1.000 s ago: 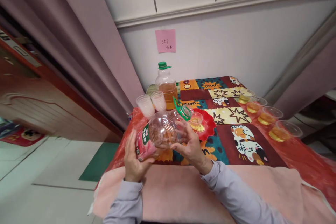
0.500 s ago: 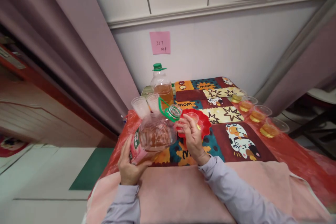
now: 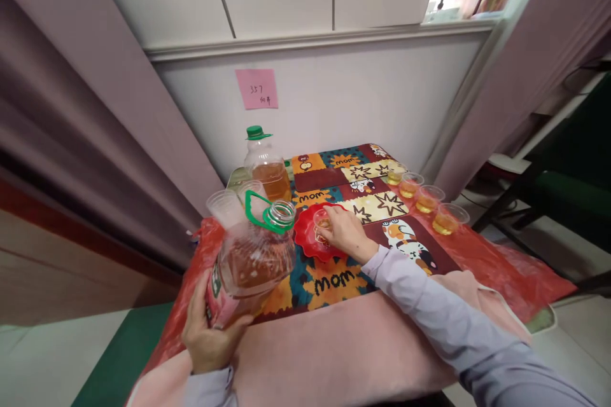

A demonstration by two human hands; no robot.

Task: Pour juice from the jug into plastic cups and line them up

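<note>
My left hand [image 3: 210,331] is wrapped round the lower part of a large clear plastic jug [image 3: 258,257]. The jug is tilted to the right, its mouth uncapped, with a green carry ring at the neck and amber liquid inside. Over the red scalloped dish [image 3: 305,245], my right hand [image 3: 348,232] closes its fingers on a clear plastic cup [image 3: 321,219] that stands in the dish. A little amber liquid shows in that cup; the fingertips partly hide it.
Behind stands a second jug [image 3: 270,172] with a green cap. Stacks of clear cups [image 3: 224,206] are at the left. Several filled cups [image 3: 446,221] line the right side. Patterned mats [image 3: 334,276], a red plastic cover [image 3: 506,267] and a pink cloth [image 3: 334,343] cover the table.
My right hand has moved from beside the jug's mouth to the cup in the dish and closed on it. The jug is more upright. The view has turned right.
</note>
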